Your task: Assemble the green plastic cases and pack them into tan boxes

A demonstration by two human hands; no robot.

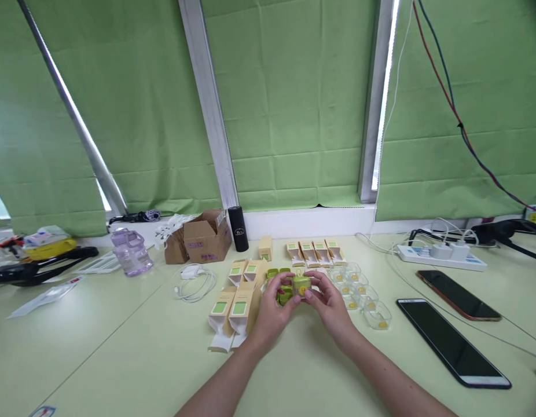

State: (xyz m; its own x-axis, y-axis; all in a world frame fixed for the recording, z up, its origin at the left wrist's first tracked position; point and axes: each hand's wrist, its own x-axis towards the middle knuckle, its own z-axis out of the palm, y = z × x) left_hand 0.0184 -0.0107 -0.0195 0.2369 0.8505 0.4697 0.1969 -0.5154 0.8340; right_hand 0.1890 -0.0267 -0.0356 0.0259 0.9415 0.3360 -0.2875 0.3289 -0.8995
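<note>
Between both hands is a small green case (pixel 301 284) with a loop on top and a round yellow mark on its front. My left hand (pixel 275 298) grips its left side with thumb and fingers. On the right side, the fingers and thumb of my right hand (pixel 326 301) close on the same case. Behind and beside my left hand lie more small green cases (pixel 285 296), partly hidden by it. Several clear plastic cups or covers (pixel 378 316) with yellow marks stand right of my right hand. Open cardboard boxes (pixel 241 307) with green labels lie left of my left hand.
More small boxes (pixel 314 253) stand in a row behind, with a single box (pixel 265 248) and a black cylinder (pixel 238 229). Phones (pixel 454 341) and a power strip (pixel 441 258) lie right. A white charger cable (pixel 198 284), brown carton (pixel 206 237) and purple bottle (pixel 131 252) are left.
</note>
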